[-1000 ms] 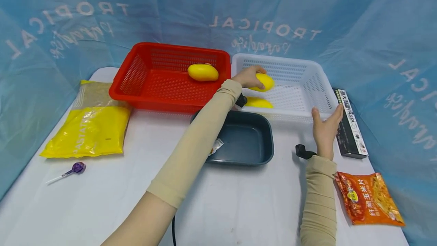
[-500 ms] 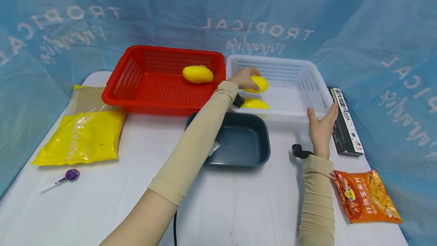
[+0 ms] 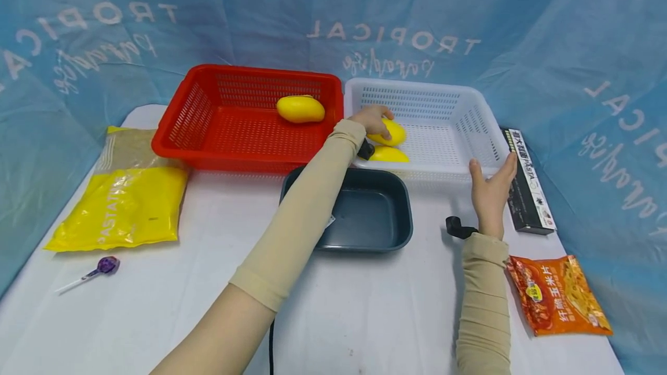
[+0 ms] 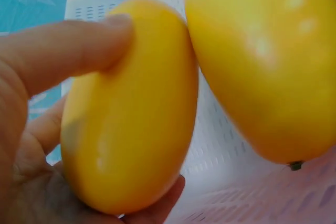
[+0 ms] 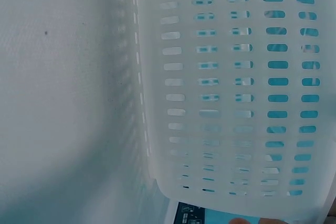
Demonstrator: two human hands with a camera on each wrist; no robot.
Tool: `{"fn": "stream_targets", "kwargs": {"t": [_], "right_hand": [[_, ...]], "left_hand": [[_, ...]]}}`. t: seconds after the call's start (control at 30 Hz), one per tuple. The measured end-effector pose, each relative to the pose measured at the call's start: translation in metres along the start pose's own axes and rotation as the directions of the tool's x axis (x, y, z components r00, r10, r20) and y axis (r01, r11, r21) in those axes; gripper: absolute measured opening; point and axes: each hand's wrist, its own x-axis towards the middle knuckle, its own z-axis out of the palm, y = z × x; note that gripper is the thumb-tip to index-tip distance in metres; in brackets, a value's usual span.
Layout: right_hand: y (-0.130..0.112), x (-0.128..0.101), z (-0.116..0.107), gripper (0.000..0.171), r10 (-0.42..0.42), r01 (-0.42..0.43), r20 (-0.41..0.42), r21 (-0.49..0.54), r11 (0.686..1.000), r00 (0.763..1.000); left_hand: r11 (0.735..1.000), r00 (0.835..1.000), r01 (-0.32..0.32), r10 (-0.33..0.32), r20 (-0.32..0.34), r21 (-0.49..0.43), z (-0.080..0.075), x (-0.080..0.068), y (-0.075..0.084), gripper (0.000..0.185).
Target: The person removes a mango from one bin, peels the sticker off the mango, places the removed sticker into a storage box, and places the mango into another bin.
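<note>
In the head view my left hand [image 3: 373, 120] reaches into the white basket [image 3: 432, 168] and holds a yellow mango [image 3: 394, 132]. The left wrist view shows the thumb across the top of this mango [image 4: 139, 108] and fingers curled under and behind it. A second mango [image 4: 268, 61], with a dark stem end, lies right beside it; in the head view this other mango [image 3: 388, 155] is nearer the basket's front wall. My right hand [image 3: 491, 195] is at the basket's front right corner, thumb and fingers spread. Only its fingertips [image 5: 240, 221] show in the right wrist view.
Left of the white basket stands a red basket [image 3: 234, 161] holding one mango [image 3: 300, 109]. A dark tray [image 3: 365, 246] sits in front, partly under my left forearm. Around lie a yellow pasta bag [image 3: 135, 207], lollipop [image 3: 106, 265], black pasta box [image 3: 528, 190] and orange snack bag [image 3: 560, 297].
My left hand has lowered the mango slightly inside the white basket, closer to the other mango. The right hand stays at the basket corner. The head view has shifted a little.
</note>
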Motion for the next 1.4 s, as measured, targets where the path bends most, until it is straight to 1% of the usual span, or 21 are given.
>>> {"fn": "stream_targets", "kwargs": {"t": [0.2,0.3,0.4,0.53,0.6,0.73,0.87,0.93,0.97,1.03,1.07,1.17,1.27,1.4], "right_hand": [[-0.003,-0.003,0.003,0.087,-0.006,0.006,-0.003,0.018,1.000,1.000],[-0.005,-0.003,0.004,0.087,-0.007,0.007,0.001,0.021,1.000,1.000],[-0.006,-0.002,0.005,0.087,-0.009,0.009,0.009,0.021,1.000,1.000],[-0.007,-0.002,0.007,0.088,-0.010,0.010,0.021,0.022,1.000,1.000],[-0.007,-0.003,0.007,0.088,-0.006,0.006,0.027,0.023,1.000,1.000],[-0.006,-0.002,0.008,0.087,0.000,-0.001,0.036,0.018,1.000,0.999],[-0.006,0.000,0.008,0.087,-0.010,0.009,0.034,0.014,1.000,0.999],[-0.005,0.000,0.006,0.086,-0.005,0.004,0.033,0.010,1.000,0.999],[-0.005,0.000,0.005,0.086,-0.002,0.001,0.033,0.004,1.000,0.999],[-0.004,0.000,0.004,0.086,0.013,-0.013,0.037,-0.005,1.000,0.999],[-0.003,0.000,0.003,0.085,0.020,-0.019,0.038,-0.012,1.000,0.999],[-0.002,0.000,0.002,0.085,0.023,-0.021,0.043,-0.030,0.999,0.999],[-0.001,0.001,0.000,0.084,0.020,-0.018,0.043,-0.042,0.999,0.999],[-0.001,0.001,-0.001,0.084,0.022,-0.018,0.052,-0.062,0.998,0.998]], "left_hand": [[0.993,1.000,0.014,-0.013,-0.001,0.114,-0.001,-0.008,0.001,0.048],[0.991,1.000,0.025,-0.026,0.008,0.131,-0.001,-0.008,-0.001,0.044],[0.991,0.999,0.043,-0.045,0.013,0.124,-0.002,-0.006,-0.003,0.043],[0.990,0.999,0.044,-0.048,0.026,0.131,-0.003,-0.007,-0.005,0.043],[0.988,0.998,0.042,-0.047,0.029,0.150,-0.004,-0.009,-0.005,0.043],[0.974,0.999,0.029,-0.038,0.037,0.226,-0.006,-0.020,0.000,0.041],[0.952,0.995,0.011,-0.039,0.086,0.306,-0.009,-0.028,0.008,0.023],[0.944,0.991,0.000,-0.044,0.126,0.330,-0.010,-0.031,0.010,0.022],[0.940,0.988,-0.013,-0.041,0.150,0.342,-0.010,-0.031,0.011,0.024],[0.938,0.983,-0.029,-0.036,0.181,0.344,-0.011,-0.033,0.012,0.036],[0.943,0.981,-0.039,-0.027,0.192,0.330,-0.011,-0.035,0.013,0.043],[0.953,0.976,-0.064,-0.002,0.216,0.295,-0.013,-0.040,0.014,0.054],[0.967,0.978,-0.071,0.020,0.206,0.243,-0.015,-0.050,0.015,0.057],[0.969,0.984,-0.113,0.078,0.159,0.219,-0.014,-0.068,0.010,0.058]]}}
